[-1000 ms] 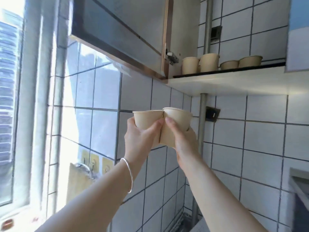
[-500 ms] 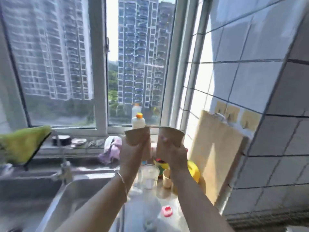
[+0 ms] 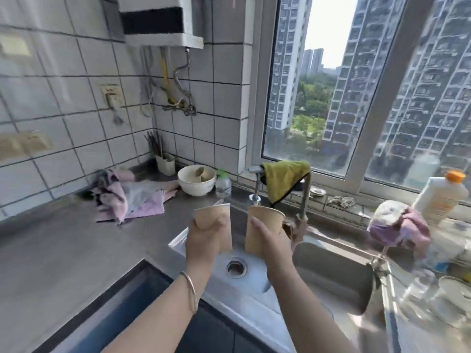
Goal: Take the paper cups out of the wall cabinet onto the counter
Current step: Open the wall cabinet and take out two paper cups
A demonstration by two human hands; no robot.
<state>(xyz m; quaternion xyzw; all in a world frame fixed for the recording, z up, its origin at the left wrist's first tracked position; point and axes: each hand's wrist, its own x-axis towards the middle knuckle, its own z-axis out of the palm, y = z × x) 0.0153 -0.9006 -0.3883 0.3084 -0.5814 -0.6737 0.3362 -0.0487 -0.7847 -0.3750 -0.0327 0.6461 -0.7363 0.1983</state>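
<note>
While we look down at the kitchen corner, the window fills 1 to 3 o'clock, tower blocks beyond it. Grey steel surface runs from 9 o'clock to centre, tiled wall behind it at 10 to 11. Steel sink sits at 5 o'clock, its drain near centre-bottom.

We hold two paper cups above the sink's left edge, both upright, mouths up, apart from each other. Our left hand has its grip wrapped around the left paper cup, thumb across the front. Our right hand has its grip closed on the right paper cup, thumb on its side. Neither cup touches the surface. A thin bangle rings our left wrist.

Pink cloth lies heaped on the surface at 9 o'clock. White bowl stands at 12, just beside a small clear bottle with a green cap. Utensil holder stands in the corner behind the bowl. Green rag hangs over the faucet at 1 o'clock. White bottle with an orange cap stands at 3 o'clock, another bundled cloth near it. Glassware at 4 o'clock is too blurred to tell apart.
</note>
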